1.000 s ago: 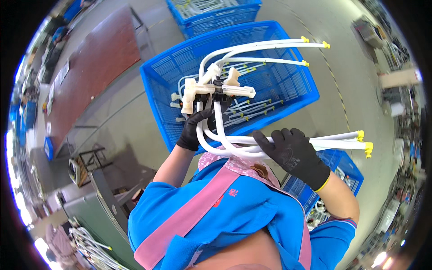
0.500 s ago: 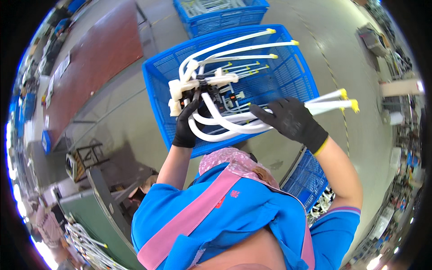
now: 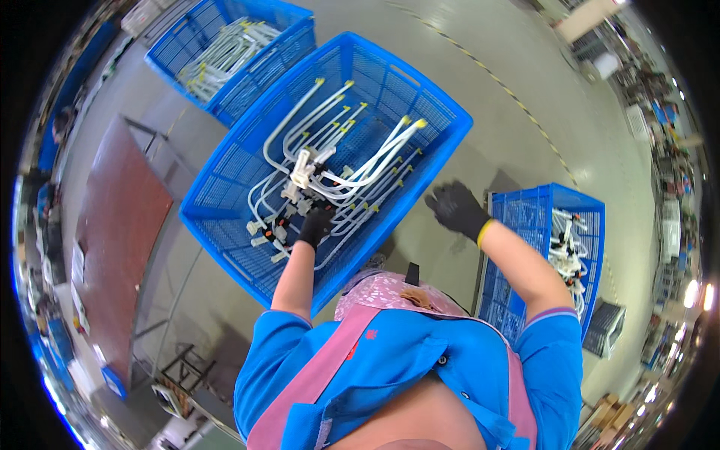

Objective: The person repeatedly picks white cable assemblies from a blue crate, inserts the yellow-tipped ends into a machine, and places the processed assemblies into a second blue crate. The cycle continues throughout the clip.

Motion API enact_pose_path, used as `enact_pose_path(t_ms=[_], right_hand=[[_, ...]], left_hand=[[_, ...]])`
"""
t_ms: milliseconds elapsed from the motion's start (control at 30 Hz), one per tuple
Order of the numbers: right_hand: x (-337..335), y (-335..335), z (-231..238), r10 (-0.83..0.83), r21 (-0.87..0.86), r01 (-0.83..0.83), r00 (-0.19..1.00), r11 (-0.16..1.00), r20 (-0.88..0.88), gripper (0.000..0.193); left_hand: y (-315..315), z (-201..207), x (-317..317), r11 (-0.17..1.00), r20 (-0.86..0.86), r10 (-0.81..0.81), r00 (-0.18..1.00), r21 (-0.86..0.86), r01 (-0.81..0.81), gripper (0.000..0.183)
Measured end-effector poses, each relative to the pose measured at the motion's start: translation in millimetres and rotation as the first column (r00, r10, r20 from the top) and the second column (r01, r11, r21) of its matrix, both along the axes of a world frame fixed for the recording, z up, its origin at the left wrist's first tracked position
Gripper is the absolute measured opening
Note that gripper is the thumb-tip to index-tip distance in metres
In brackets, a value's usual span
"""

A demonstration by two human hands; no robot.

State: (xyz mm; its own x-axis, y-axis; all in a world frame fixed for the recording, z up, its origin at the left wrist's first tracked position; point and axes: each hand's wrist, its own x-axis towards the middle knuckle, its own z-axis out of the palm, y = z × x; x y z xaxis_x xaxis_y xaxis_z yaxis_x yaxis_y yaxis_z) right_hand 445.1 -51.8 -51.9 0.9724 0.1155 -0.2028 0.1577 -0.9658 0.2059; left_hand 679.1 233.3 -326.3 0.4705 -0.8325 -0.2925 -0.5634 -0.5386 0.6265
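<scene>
A worker in a blue top and pink apron leans over a large blue mesh crate (image 3: 247, 165) at the centre of the frame. The black-gloved left hand (image 3: 315, 225) reaches down into it, fingers closed on a bundle of white curved tubes (image 3: 352, 176) with yellow end caps, gripped low at its cluster of white fittings so that the long tubes fan away toward the crate's far wall. The bundle rests among like assemblies already lying in the crate. The gloved right hand (image 3: 456, 208) hangs free over bare floor just right of the crate, fingers loosely spread and holding nothing. A second blue crate (image 3: 225, 45) of tubes sits at upper left, a third (image 3: 525, 217) at right. No labels can be made out; a yellow-and-black striped line (image 3: 517, 105) crosses the floor at upper right.
</scene>
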Motion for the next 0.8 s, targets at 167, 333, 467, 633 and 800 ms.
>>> enact_pose_path(t_ms=[167, 333, 467, 633, 800], right_hand=[[-166.8, -12.0, -56.5, -0.488, 0.175, 0.547, 0.823, 0.819, -0.29, 0.033], [-311.5, 62.4, -73.9, -0.752, 0.275, 0.851, 0.524, 0.446, -0.401, 0.036], [-340.6, 109.6, -98.4, -0.869, 0.353, 0.935, 0.203, 0.035, -0.451, 0.043], [-357.3, 127.1, -105.7, -0.848, 0.445, 0.838, -0.04, -0.316, -0.528, 0.047], [-415.1, 131.8, -117.7, -0.853, 0.51, 0.731, -0.193, -0.454, -0.484, 0.046]], left_hand=[[13.8, -80.8, -72.2, 0.95, -0.588, -0.087, 0.804, -0.291, -0.11, 0.022], [-17.6, -107.7, -85.9, 0.987, -0.871, -0.072, 0.486, -0.131, -0.089, 0.016], [-121.8, -84.4, -52.9, 0.979, -0.83, -0.204, 0.519, -0.189, 0.082, 0.012], [-247.1, 19.0, -93.1, 0.991, -0.855, 0.125, 0.503, 0.085, -0.101, 0.026], [-326.8, 70.9, -214.4, 0.99, -0.877, -0.063, 0.476, 0.005, 0.141, 0.032]])
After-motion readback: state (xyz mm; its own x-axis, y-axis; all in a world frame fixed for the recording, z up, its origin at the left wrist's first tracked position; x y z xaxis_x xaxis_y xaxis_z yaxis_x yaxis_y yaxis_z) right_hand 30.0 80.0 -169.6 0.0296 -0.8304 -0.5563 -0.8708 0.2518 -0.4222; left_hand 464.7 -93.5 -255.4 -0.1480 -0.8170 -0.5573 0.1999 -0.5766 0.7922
